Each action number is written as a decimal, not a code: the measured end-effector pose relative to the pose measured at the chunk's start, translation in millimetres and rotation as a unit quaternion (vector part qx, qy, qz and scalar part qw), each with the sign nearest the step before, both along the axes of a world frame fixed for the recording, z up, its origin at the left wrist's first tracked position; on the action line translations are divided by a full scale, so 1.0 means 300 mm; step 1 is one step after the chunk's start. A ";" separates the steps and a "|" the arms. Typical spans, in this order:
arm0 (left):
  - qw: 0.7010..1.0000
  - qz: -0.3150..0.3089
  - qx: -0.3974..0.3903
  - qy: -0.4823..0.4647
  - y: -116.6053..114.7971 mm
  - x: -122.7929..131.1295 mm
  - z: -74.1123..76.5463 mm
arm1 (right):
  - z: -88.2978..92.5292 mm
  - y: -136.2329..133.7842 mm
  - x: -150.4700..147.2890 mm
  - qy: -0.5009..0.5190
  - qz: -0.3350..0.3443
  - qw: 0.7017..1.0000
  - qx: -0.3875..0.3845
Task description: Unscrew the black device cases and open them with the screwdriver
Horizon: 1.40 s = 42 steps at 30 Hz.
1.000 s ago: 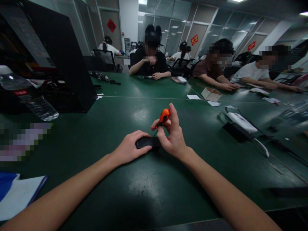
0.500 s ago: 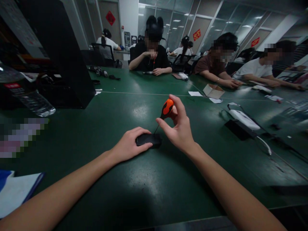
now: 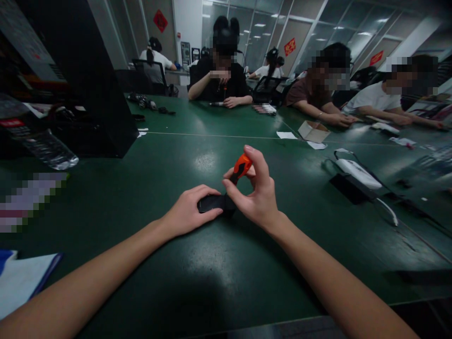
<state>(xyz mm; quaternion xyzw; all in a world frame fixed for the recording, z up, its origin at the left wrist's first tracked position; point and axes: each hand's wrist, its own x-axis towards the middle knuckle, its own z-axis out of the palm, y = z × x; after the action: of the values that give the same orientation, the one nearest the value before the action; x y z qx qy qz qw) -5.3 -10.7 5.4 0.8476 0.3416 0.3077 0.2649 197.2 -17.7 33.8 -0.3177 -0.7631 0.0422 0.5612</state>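
Note:
A small black oblong device (image 3: 211,204) lies on the green table (image 3: 148,278), in front of me. My left hand (image 3: 192,207) grips it from the left, thumb along the near side and fingers along the far side. Above its right end, my right hand (image 3: 256,188) holds a screwdriver (image 3: 243,165) by its orange and black handle. The handle leans, its top toward the right, with a fingertip near the top end. My right thumb and fingers hide the shaft and tip, so I cannot tell whether the tip touches the device.
On the left stand a black cabinet-like case (image 3: 106,108) and a tilted plastic bottle (image 3: 42,141). A white power strip (image 3: 358,173) with cables lies right. An open cardboard box (image 3: 313,132) sits farther back. Several people work across the table, one (image 3: 219,80) directly opposite.
My right hand has come down and slightly left with the screwdriver, whose handle is now lower. The shaft, visible before, is now hidden. My left hand stays on the device.

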 end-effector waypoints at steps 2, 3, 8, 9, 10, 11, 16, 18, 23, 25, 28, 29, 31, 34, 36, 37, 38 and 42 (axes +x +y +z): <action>1.000 0.003 0.000 0.003 0.000 0.000 0.000 | 0.002 0.006 0.008 -0.012 -0.036 0.999 0.022; 1.000 0.003 -0.001 0.006 -0.001 0.000 0.001 | 0.003 0.011 0.012 -0.013 -0.051 0.998 0.027; 1.000 0.001 -0.007 0.013 -0.004 0.001 0.009 | 0.005 0.029 0.031 0.030 -0.061 0.998 -0.017; 1.000 0.002 -0.006 0.013 -0.004 0.001 0.010 | 0.003 0.029 0.032 0.033 -0.055 0.998 -0.029; 1.000 0.002 -0.006 0.013 -0.004 0.001 0.011 | 0.001 0.027 0.030 0.033 -0.047 0.998 -0.039; 1.000 0.001 -0.006 0.011 -0.004 0.001 0.011 | -0.002 0.025 0.028 0.030 -0.038 0.998 -0.047; 1.000 0.001 0.000 0.005 -0.003 0.002 0.007 | -0.007 0.005 0.001 0.029 -0.006 0.999 -0.042; 1.000 0.001 0.002 0.005 -0.003 0.002 0.004 | -0.006 0.001 -0.006 0.045 -0.006 0.999 -0.029; 1.000 -0.001 0.001 0.011 -0.004 -0.001 0.003 | -0.012 0.005 -0.001 0.065 -0.003 0.998 -0.010; 1.000 -0.006 0.000 0.009 -0.003 -0.002 0.003 | -0.019 0.011 0.005 0.057 0.004 0.998 -0.016; 1.000 -0.009 -0.002 0.008 -0.002 -0.003 0.004 | -0.031 0.023 0.013 0.043 -0.004 0.999 -0.023; 1.000 -0.009 -0.003 0.009 -0.002 -0.003 0.004 | -0.034 0.027 0.017 0.038 -0.011 0.999 -0.024; 1.000 -0.010 -0.007 0.012 -0.001 -0.003 0.004 | -0.035 0.033 0.023 0.033 -0.026 0.999 -0.018; 1.000 -0.013 -0.009 0.014 0.000 -0.003 0.002 | -0.026 0.028 0.022 0.047 -0.025 0.999 -0.006; 1.000 -0.013 -0.008 0.011 0.000 -0.003 0.000 | -0.016 0.015 0.011 0.069 -0.015 0.997 0.000; 1.000 -0.015 -0.008 0.009 0.000 -0.003 -0.001 | -0.013 0.006 0.002 0.080 -0.009 0.997 -0.001; 1.000 -0.016 -0.007 0.006 0.000 -0.003 -0.002 | -0.012 -0.003 -0.007 0.087 -0.002 0.996 -0.003; 1.000 -0.016 -0.005 0.003 -0.001 -0.002 -0.003 | -0.031 -0.029 -0.040 0.077 0.026 0.997 -0.020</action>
<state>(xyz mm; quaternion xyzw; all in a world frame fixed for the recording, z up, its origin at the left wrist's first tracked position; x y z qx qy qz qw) -5.8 -10.9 4.6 0.8527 0.3299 0.2993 0.2731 185.1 -26.4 24.4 -0.3050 -0.7248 0.0966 0.6102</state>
